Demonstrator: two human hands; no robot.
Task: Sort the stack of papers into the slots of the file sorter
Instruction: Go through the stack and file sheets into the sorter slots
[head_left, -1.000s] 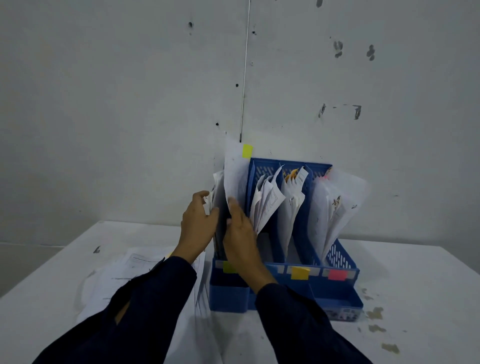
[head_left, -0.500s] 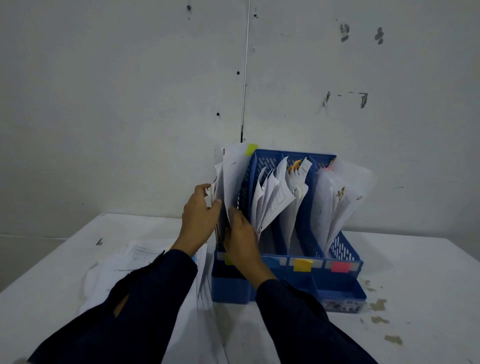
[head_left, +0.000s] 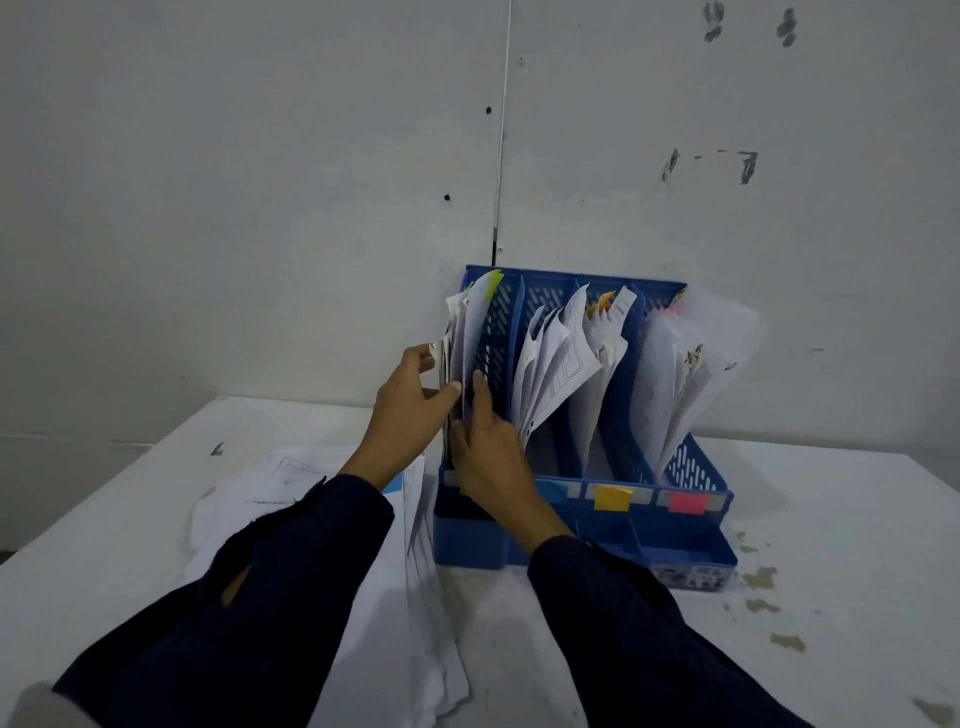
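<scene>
1. A blue file sorter (head_left: 691, 467) is standing on a white table (head_left: 831, 519), its back against a grey wall (head_left: 260, 182).
2. Papers (head_left: 465, 338) are standing upright in the sorter's leftmost slot; one sheet is carrying a yellow-green tab (head_left: 493, 286) at its top corner.
3. The left hand (head_left: 410, 410) is gripping these papers from the sorter's left side: the thumb is pressing on their near edge and the fingers are curling behind them.
4. The right hand (head_left: 493, 452) is reaching into the same slot, fingers pointing up along the sheets; whether it is pinching a sheet, I cannot tell.
5. Further sheets (head_left: 556, 364) are leaning in the sorter's middle slots, and more sheets (head_left: 675, 374) are fanning out of its rightmost slot.
6. A yellow label (head_left: 612, 499) and a pink label (head_left: 688, 503) are sitting on the sorter's front rail.
7. The loose stack of papers (head_left: 291, 483) is lying flat on the table just left of the sorter, partly under the left sleeve (head_left: 260, 597).
</scene>
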